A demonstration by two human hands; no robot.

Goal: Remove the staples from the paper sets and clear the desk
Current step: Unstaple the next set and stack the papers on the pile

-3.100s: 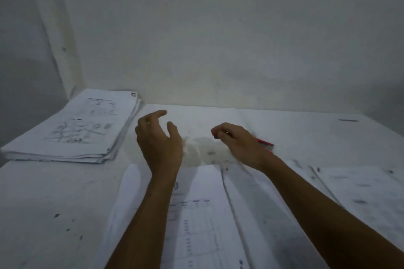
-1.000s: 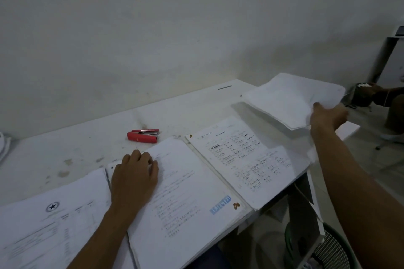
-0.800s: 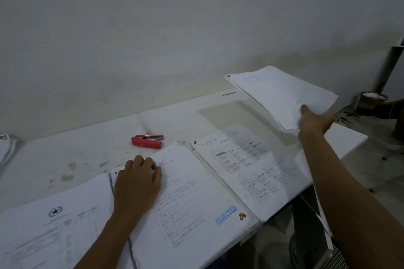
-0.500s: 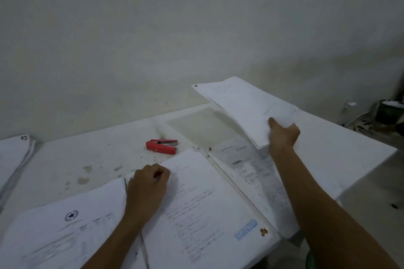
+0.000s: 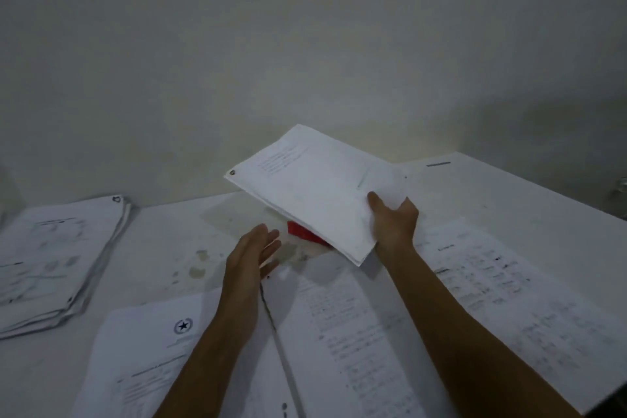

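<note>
White paper fills most of the view. The right hand [image 5: 393, 224] grips a stapled set [image 5: 315, 193] by its near right corner, thumb on top and fingers underneath, holding it tilted above the counter [image 5: 509, 200]. The set's staple [image 5: 232, 172] sits at its far left corner, well away from that hand.

The left hand [image 5: 252, 253] hovers just left of the set's lower edge, fingers straight and slightly spread, palm turned toward the set, holding nothing and not touching it. Between the two hands, a red stapler [image 5: 303, 232] lies on the counter, mostly hidden under the raised set.

Below the forearms lie three more sheets side by side: one with a star emblem [image 5: 183, 326] at the left, a middle sheet [image 5: 342, 332] under the right forearm, and a printed sheet [image 5: 502, 288] at the right. A thicker stack [image 5: 57, 258] rests at the far left of the counter, well apart from both hands. Behind everything stands a plain wall [image 5: 305, 44].
</note>
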